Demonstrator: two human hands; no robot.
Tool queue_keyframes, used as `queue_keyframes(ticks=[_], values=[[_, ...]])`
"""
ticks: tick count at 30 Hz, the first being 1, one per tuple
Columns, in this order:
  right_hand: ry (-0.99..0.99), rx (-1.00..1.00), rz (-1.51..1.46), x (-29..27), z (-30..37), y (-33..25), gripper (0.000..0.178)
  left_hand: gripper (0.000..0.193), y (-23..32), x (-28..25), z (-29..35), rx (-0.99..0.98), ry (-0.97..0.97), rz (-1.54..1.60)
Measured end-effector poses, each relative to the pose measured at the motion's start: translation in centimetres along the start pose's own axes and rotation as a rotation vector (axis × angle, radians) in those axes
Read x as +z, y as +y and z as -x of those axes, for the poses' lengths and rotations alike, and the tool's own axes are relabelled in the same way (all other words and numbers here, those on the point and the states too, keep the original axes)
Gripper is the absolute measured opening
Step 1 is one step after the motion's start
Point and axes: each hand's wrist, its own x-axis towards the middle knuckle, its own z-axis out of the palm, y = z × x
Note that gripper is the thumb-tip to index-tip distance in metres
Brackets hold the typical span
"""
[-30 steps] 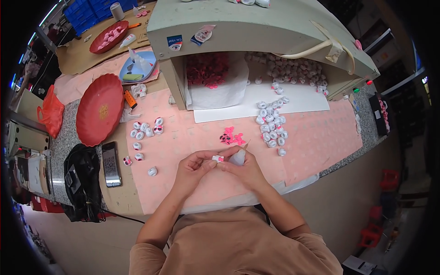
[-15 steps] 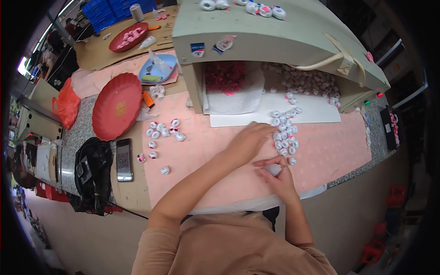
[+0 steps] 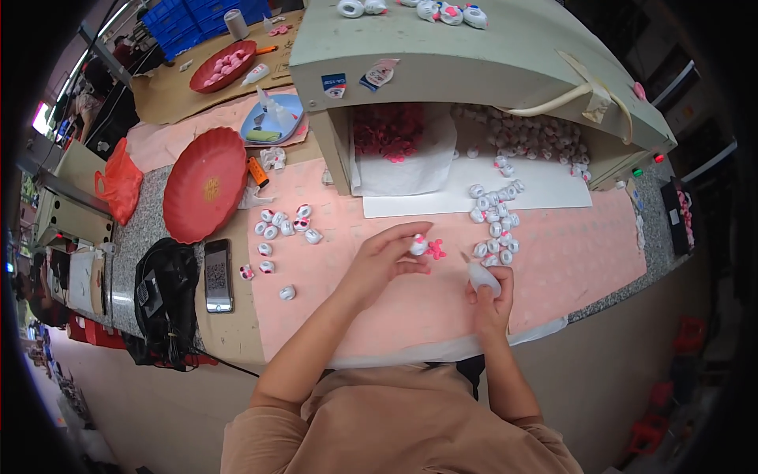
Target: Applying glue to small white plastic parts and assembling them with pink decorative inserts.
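Note:
Between the thumb and fingers of my left hand (image 3: 380, 265) is a small white rounded piece (image 3: 418, 245) with a touch of pink. Right beside it shows a cluster of bright pink bits (image 3: 436, 250); whether they lie on the mat or touch the piece I cannot tell. My right hand (image 3: 493, 304) is wrapped round a small translucent squeeze bottle (image 3: 483, 278), its thin tip pointing up and left. Just beyond that bottle, a loose group of white rounded pieces (image 3: 497, 229) runs over the pink mat (image 3: 379, 316) up to a white sheet (image 3: 466, 196).
A grey-green box-shaped housing (image 3: 442, 67) holds pink pieces (image 3: 387, 134) and a heap of white ones (image 3: 529, 138). More white pieces (image 3: 271, 231) sit at the left, near a phone (image 3: 219, 276), a red dish (image 3: 204, 186), an orange cutter (image 3: 257, 171) and a blue tray (image 3: 272, 118).
My left hand has drawn back from the group of white pieces, leftward and nearer, with one piece in its fingers. My right hand has turned the bottle, which now shows more fully.

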Motion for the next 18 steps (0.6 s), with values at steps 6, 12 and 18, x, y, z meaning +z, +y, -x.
queue_keyframes(ticks=[6,12,18], values=[[0.092,-0.094,-0.032,3.4,-0.3,0.2,0.025,0.040,-1.6,-1.7,4.0,-0.023,0.178,0.119],[-0.062,-0.340,0.281,4.1,-0.6,-0.4,0.021,0.045,-4.2,-3.1,4.2,0.202,0.214,-0.293],[-0.088,-0.460,0.362,4.6,-0.7,-0.5,0.023,0.043,-4.1,-2.6,4.0,0.324,0.255,-0.509]])
